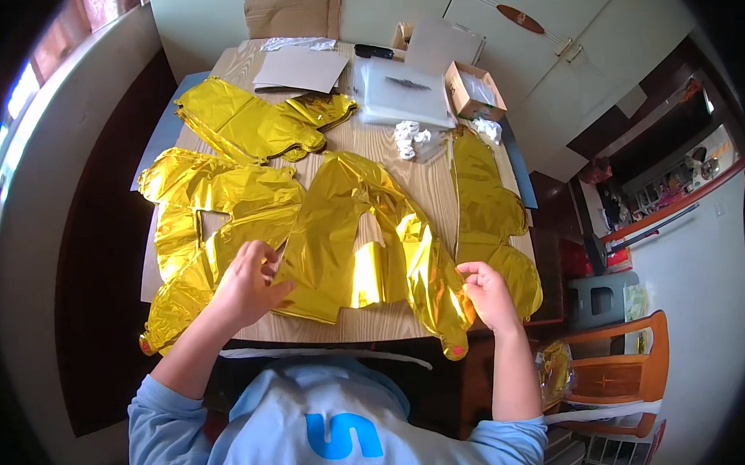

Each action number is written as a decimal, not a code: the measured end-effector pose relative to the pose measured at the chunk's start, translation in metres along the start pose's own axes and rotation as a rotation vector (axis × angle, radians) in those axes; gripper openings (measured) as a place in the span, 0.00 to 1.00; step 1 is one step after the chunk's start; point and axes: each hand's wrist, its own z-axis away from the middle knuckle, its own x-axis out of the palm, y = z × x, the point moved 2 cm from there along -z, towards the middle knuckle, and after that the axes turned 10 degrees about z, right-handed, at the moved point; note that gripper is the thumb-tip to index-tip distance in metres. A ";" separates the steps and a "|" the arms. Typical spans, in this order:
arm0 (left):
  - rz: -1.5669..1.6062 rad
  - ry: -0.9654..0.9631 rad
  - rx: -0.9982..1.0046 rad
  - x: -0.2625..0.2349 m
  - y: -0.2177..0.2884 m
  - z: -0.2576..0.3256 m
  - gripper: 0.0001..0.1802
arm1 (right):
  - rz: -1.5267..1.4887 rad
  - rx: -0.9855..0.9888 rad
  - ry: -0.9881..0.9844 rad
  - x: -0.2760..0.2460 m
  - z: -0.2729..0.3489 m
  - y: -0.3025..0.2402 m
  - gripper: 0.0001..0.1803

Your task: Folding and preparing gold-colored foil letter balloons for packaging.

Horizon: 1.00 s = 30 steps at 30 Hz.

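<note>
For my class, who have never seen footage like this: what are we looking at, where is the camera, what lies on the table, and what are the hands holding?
This is one picture from a wide fisheye camera worn on a person's head, looking down; that is why straight edges bend. No machine is involved, only two bare hands. The left hand and right hand each pinch an edge of a flat gold foil balloon lying on a wooden table. More gold foil balloons lie flat around it. At the far end are a small open cardboard box, clear plastic bags, cardboard sheets and crumpled white ribbon. An orange chair stands to the right.
</note>
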 end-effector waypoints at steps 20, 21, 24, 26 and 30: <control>-0.118 -0.162 -0.400 -0.043 -0.005 0.014 0.41 | 0.177 -0.041 0.089 0.021 0.018 -0.003 0.16; -0.209 -0.158 -0.368 -0.043 0.004 0.015 0.42 | 0.204 -0.036 0.104 0.022 0.024 -0.003 0.15; -0.497 -0.103 -0.219 -0.036 0.016 0.010 0.43 | 0.286 -0.113 0.171 0.023 0.028 -0.002 0.14; -0.617 -0.118 0.003 -0.021 0.031 -0.007 0.42 | 0.361 -0.143 0.232 0.022 0.034 -0.009 0.16; -0.524 -0.195 0.571 0.038 0.004 -0.038 0.41 | 0.509 -0.255 0.295 0.017 0.036 -0.024 0.10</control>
